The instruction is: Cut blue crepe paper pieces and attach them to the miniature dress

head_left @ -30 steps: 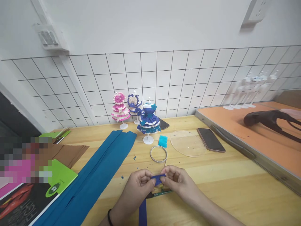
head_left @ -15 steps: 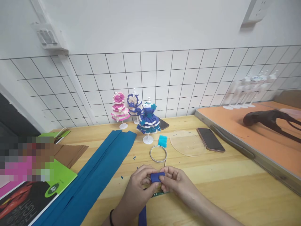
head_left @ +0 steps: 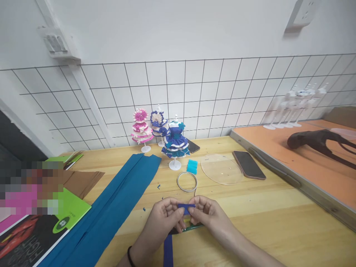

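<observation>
Between my two hands is a small folded piece of dark blue crepe paper (head_left: pixel 187 207), its material judged by look. My left hand (head_left: pixel 166 217) pinches its left end, thumb at the front. At its right end, the thumb and fingers of my right hand (head_left: pixel 207 213) are closed on it. Below the hands a green, thin tool (head_left: pixel 192 227) lies partly hidden on the table. A dark blue strip (head_left: pixel 168 251) runs towards me under my left wrist. Just beyond the fingers is a coil of silvery cord (head_left: pixel 178 181). Blue scraps (head_left: pixel 158 186) lie to the left.
Three small dress stands in paper, pink (head_left: pixel 141 128), blue and cream (head_left: pixel 159 128), and blue and teal (head_left: pixel 175 142), stand at the back. Long teal paper (head_left: pixel 125 196) covers the left. A phone (head_left: pixel 249 165) and clear disc (head_left: pixel 221 169) lie right, near an orange board (head_left: pixel 278 148).
My left thumb has moved up onto the front of the blue paper, which now looks narrower, as if folded or tilted. More of the green tool shows below.
</observation>
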`<state>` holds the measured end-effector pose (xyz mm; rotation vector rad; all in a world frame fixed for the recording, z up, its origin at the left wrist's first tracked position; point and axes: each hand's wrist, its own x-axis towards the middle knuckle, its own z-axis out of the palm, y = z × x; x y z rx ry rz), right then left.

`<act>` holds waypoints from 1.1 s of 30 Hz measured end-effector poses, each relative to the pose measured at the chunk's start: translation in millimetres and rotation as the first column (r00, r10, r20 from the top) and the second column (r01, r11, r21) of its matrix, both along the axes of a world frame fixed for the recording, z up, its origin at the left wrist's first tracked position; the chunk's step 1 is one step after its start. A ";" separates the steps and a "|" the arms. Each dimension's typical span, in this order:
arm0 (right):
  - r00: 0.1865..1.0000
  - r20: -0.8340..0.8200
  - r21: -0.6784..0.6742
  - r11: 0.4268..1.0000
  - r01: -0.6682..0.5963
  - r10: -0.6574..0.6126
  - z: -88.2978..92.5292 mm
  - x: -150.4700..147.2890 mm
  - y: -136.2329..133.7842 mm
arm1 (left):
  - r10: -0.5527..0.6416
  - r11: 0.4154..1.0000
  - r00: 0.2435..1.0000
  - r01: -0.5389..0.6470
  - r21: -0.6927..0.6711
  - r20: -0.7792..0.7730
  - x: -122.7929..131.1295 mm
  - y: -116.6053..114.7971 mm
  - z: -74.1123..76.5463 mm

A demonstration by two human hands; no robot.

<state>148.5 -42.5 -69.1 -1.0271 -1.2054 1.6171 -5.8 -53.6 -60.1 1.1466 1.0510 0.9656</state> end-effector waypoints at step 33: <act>0.995 0.098 0.064 0.998 0.018 -0.024 -5.2 7.4 8.0 | 0.118 0.990 0.993 -0.120 -0.071 -0.031 -3.8 7.8 -7.9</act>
